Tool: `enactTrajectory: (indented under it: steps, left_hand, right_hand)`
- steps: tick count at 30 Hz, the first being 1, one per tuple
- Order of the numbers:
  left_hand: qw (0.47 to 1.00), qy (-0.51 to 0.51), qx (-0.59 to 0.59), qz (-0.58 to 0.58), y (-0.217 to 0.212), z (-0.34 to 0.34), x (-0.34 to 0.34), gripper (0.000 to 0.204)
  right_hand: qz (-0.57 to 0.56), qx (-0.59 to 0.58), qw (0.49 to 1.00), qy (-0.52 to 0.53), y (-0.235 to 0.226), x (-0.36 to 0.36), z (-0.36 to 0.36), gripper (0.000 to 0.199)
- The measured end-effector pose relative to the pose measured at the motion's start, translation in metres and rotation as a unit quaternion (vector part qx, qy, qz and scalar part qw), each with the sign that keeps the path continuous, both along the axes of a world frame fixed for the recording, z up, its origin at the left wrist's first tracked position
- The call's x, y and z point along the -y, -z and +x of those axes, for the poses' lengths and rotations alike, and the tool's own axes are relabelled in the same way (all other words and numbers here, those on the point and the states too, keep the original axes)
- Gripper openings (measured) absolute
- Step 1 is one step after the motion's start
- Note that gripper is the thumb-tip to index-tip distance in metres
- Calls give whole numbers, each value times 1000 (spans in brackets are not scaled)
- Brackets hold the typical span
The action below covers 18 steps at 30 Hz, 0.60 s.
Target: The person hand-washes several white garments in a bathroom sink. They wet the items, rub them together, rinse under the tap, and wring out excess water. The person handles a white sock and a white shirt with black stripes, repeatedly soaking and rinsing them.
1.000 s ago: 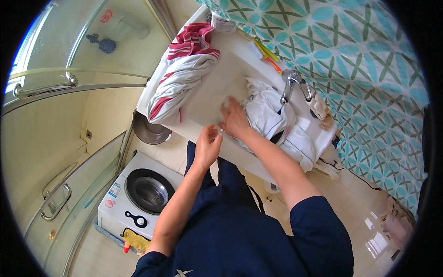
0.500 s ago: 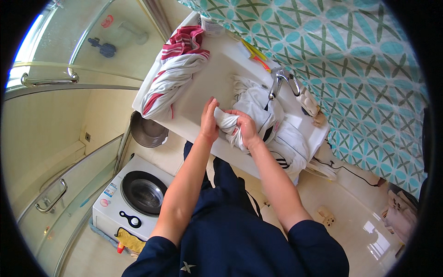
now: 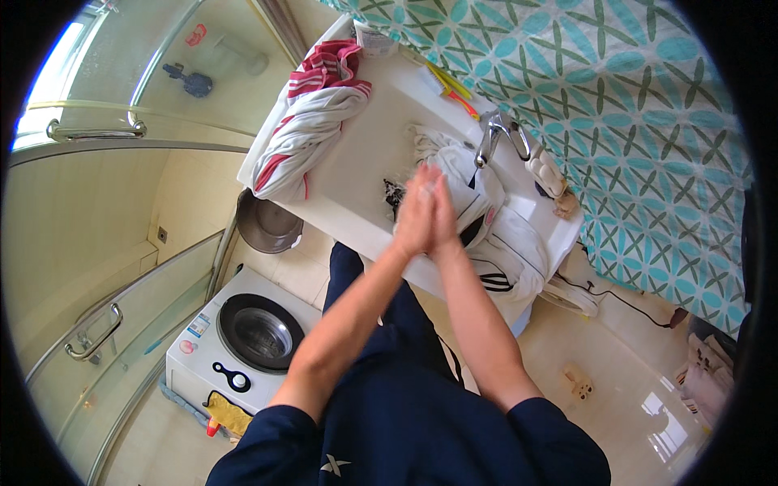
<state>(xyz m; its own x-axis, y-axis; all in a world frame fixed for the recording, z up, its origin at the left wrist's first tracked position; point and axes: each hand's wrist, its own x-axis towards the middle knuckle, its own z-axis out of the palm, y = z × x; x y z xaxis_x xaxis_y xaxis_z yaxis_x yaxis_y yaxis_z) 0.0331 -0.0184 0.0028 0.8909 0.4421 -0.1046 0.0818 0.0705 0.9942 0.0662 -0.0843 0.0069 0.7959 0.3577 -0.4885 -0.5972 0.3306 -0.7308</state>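
Left hand (image 3: 415,217) and right hand (image 3: 443,217) meet palm to palm above the sink (image 3: 356,150), fingers extended, blurred; cannot tell whether anything lies between them. Sink's front edge passes below the wrists; white sink floor shows left of the hands, giving sideways room. Right side is tighter: white clothes (image 3: 519,239) lie just beyond and to the right of the hands, with the faucet (image 3: 494,138) farther out. Long axis of these clothes runs from beyond the hands to nearer right, that end draped over the front rim. Twisted red-and-white garment (image 3: 312,117) lies along the left rim, red end pointing away from the person. Containers: sink holds the white clothes; grey basin (image 3: 267,223) sits lower, left of the hands; washing machine (image 3: 194,368) stands nearer left, drum contents unreadable.
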Motion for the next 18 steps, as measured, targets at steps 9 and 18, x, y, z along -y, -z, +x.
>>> enactTrajectory:
  steps: [9, 18]
  left_hand:
    - [971, 73, -32, -226, -7, 2, 0, 70]
    - [885, -87, -251, -383, -13, -88, -34, 42]
  right_hand:
    - [-68, -9, 998, -3, -31, 5, 18, 63]
    - [-140, 138, 980, -31, -53, 10, 41, 34]
